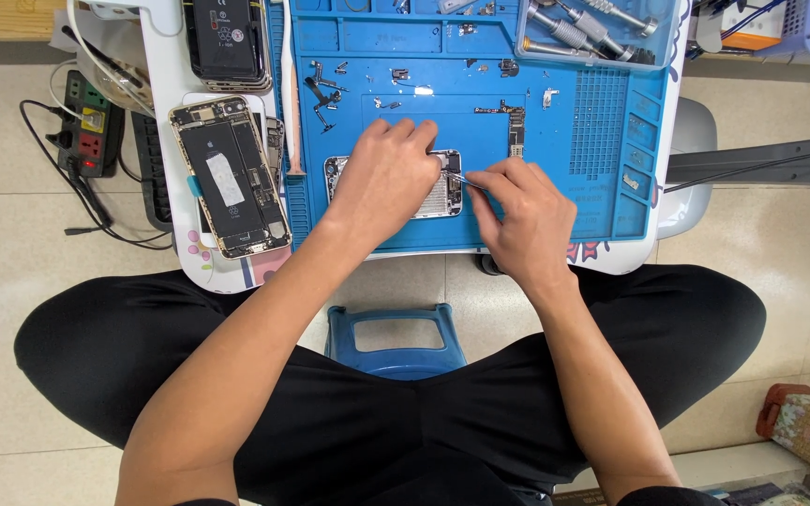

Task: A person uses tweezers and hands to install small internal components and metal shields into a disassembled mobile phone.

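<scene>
A disassembled phone frame (pixel 442 192) lies flat in the middle of a blue work mat (pixel 574 206) on a small white table. My left hand (pixel 386 178) presses down on the frame, covering most of it. To the frame's right, my right hand (pixel 522 220) pinches thin metal tweezers (pixel 466 178), whose tips touch the frame's right end. A narrow circuit board (pixel 515 126) rests on the mat just beyond my right hand.
An opened phone (pixel 229 176) with its battery showing lies at the table's left, another dark one (pixel 225 42) beyond it. Small screws and parts (pixel 322 89) dot the mat. A clear tray of screwdrivers (pixel 592 28) sits at the far right. A power strip (pixel 88 126) lies on the floor, a blue stool (pixel 396 337) between my knees.
</scene>
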